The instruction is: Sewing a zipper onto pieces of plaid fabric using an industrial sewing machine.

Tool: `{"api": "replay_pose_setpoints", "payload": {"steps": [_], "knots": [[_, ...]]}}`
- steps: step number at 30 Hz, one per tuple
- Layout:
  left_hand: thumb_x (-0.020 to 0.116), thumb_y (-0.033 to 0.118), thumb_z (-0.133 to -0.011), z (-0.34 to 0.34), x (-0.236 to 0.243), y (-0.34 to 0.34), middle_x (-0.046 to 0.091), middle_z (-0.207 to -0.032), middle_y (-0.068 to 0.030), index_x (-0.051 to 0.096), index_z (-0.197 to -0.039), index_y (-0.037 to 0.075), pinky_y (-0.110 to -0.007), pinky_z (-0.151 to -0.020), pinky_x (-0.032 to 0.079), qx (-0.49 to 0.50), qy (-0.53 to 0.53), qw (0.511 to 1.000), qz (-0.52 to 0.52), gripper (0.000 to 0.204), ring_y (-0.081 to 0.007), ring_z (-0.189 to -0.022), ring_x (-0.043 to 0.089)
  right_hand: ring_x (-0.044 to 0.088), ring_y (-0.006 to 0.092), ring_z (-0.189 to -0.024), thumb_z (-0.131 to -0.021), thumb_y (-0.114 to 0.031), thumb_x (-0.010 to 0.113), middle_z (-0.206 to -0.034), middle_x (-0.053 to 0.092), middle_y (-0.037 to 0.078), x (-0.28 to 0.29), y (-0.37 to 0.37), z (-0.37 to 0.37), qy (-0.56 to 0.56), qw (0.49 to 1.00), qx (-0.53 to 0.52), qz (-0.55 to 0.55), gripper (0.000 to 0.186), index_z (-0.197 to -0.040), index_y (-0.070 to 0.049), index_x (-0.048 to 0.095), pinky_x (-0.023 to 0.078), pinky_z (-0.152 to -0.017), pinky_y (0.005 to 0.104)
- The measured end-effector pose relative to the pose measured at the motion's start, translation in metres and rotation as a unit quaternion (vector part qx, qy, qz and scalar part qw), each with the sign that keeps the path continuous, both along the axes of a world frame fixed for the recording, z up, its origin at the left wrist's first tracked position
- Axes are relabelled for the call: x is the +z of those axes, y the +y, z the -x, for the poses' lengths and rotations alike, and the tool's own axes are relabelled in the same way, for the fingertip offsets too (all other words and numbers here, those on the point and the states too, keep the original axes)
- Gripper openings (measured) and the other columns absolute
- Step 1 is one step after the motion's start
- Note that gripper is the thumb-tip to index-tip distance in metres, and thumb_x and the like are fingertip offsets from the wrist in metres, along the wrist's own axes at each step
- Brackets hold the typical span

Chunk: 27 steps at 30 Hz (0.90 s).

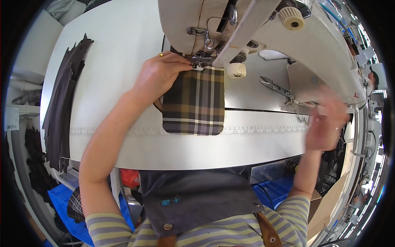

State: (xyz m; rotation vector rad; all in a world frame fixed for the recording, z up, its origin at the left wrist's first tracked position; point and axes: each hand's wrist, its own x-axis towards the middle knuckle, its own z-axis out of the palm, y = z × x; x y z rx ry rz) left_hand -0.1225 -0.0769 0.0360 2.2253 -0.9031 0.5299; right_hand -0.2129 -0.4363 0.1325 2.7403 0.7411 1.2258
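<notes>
A dark plaid fabric piece [193, 103] with tan bands and white lines lies flat under the sewing machine [205, 24]. Its far edge sits at the presser foot [200, 61]. Beside the foot, my left hand [160, 74] has its fingers pressed together on that edge, a ring on one finger. My right hand [327, 121] is smeared by motion at the right side of the machine, and its fingers cannot be made out. Between the machine's arm and that hand lie thread snips [275, 86], tied to a chain or cord.
Dark fabric strips [66, 103] hang over the table's left edge. A printed ruler [263, 129] runs along the white table [115, 152]. Two white knobs [237, 70] project from the machine. Blue bins [273, 191] stand below, and a dark apron [197, 197] covers my lap.
</notes>
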Motion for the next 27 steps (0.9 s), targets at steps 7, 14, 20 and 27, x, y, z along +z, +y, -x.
{"api": "replay_pose_setpoints", "payload": {"steps": [7,14,20,27], "knots": [[0.062,-0.006,-0.07,-0.007,0.001,-0.011,0.07,-0.092,-0.0042,0.073,-0.087,0.006,-0.033,-0.077,0.055,-0.014,-0.017,1.0,0.022,0.024,-0.0235,-0.086,0.065,0.061,0.0176,-0.101,-0.095,-0.025,0.059,-0.107,0.064,0.011,0.027,-0.402,-0.003,-0.072,0.925,-0.373,0.014,0.041,-0.124,0.004,0.056,0.049,-0.083,0.0323],[0.062,-0.006,-0.07,-0.002,0.0,-0.004,0.07,-0.092,-0.0042,0.072,-0.087,0.005,-0.033,-0.077,0.055,0.004,-0.003,1.0,-0.011,0.023,-0.0239,-0.085,0.065,0.064,0.0196,-0.094,-0.094,-0.028,0.059,-0.109,0.064,0.01,0.089,-0.393,-0.058,0.089,0.752,-0.208,-0.62,0.044,-0.124,0.003,0.058,0.05,-0.082,0.0321],[0.062,-0.007,-0.07,-0.003,0.002,-0.006,0.07,-0.093,-0.0048,0.073,-0.087,0.005,-0.033,-0.077,0.055,0.0,-0.004,1.0,-0.012,0.023,-0.0248,-0.086,0.065,0.063,0.0206,-0.098,-0.094,-0.03,0.059,-0.114,0.063,0.011,0.054,-0.393,-0.07,-0.006,0.81,-0.143,-0.569,0.046,-0.125,0.004,0.057,0.052,-0.085,0.0326],[0.063,-0.006,-0.071,-0.002,0.001,-0.004,0.07,-0.094,-0.0051,0.073,-0.088,0.005,-0.033,-0.078,0.054,0.003,0.003,1.0,-0.018,0.023,-0.0249,-0.086,0.065,0.066,0.0209,-0.095,-0.087,-0.037,0.068,-0.112,0.065,0.013,0.11,-0.419,-0.096,0.211,0.741,-0.244,-0.589,0.052,-0.118,0.004,0.061,0.052,-0.081,0.0325]]}}
